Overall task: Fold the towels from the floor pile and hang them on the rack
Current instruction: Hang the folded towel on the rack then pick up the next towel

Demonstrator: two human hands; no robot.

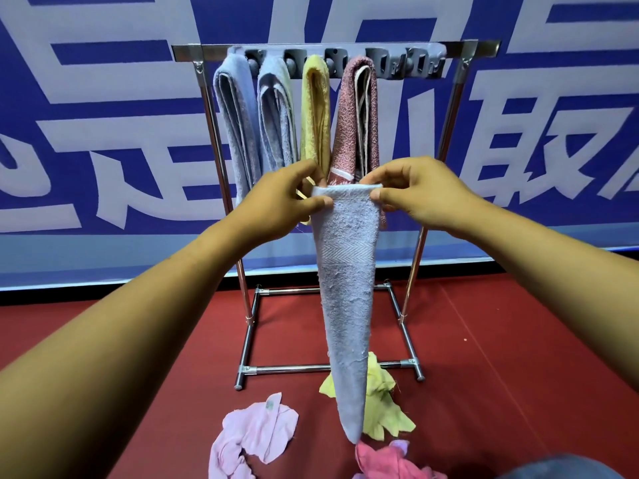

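**Pale blue towel held up by its top hem, in front of the rack**

My left hand [287, 198] and my right hand [411, 191] both pinch the top hem of the pale blue towel [345, 288], thumb on the near side and fingers behind, one grip at each corner. The towel hangs straight down from there, already folded narrow, and its tip ends just above the pile on the floor.

I judge it as light and soft terry. It is limp, so it will sag wherever I do not hold it, but the rough surface should not slip from my fingers. The best hold is where I have it now, at the stitched hem, which is firmer than the rest.

The rack [463, 50] stands just behind. Four folded towels hang on its left part; the reddish towel [352, 126] is the last. To the right of it the hooks are free, and there I see the open room. The side post [446, 133] is the edge to avoid.

On the floor remain the pink towel [252, 433], the yellow towel [383, 402] and a red one.
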